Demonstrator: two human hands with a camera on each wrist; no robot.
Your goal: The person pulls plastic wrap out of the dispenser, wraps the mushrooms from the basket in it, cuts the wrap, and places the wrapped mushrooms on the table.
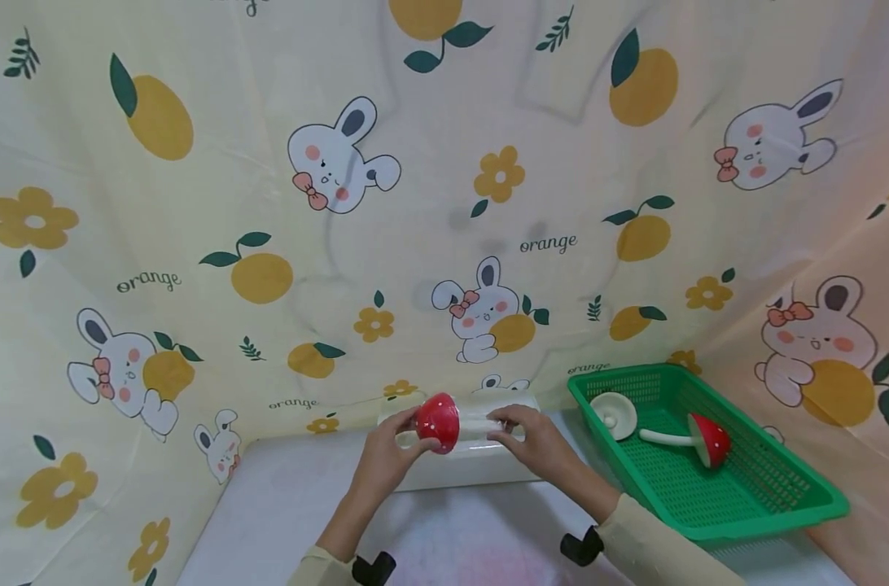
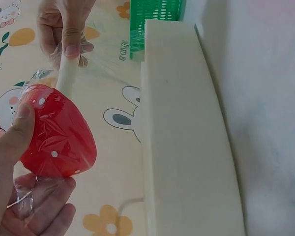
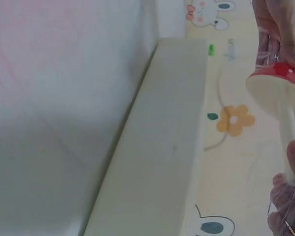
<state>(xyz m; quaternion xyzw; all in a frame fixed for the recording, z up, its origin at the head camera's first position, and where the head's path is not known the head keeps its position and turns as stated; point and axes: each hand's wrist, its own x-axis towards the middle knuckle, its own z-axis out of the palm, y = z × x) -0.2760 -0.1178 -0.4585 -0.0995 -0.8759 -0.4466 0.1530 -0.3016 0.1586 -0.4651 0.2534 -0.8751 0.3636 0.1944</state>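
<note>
A toy mushroom with a red, white-dotted cap (image 1: 439, 423) and a white stem (image 2: 67, 73) is held sideways above a long white box (image 1: 466, 468). Clear plastic film lies wrinkled around the cap, as the left wrist view shows. My left hand (image 1: 387, 454) grips the cap, thumb on one side and fingers on the other. With its thumb and fingers, my right hand (image 1: 538, 443) pinches the stem's far end, where film bunches around the fingertips. The cap's pale underside (image 3: 268, 93) shows in the right wrist view.
To the right stands a green basket (image 1: 737, 533). Inside lie another red-capped mushroom (image 1: 711, 440) and a white round piece (image 1: 613, 415). A printed cloth (image 1: 430, 220) with rabbits and oranges hangs behind the white table (image 1: 283, 505).
</note>
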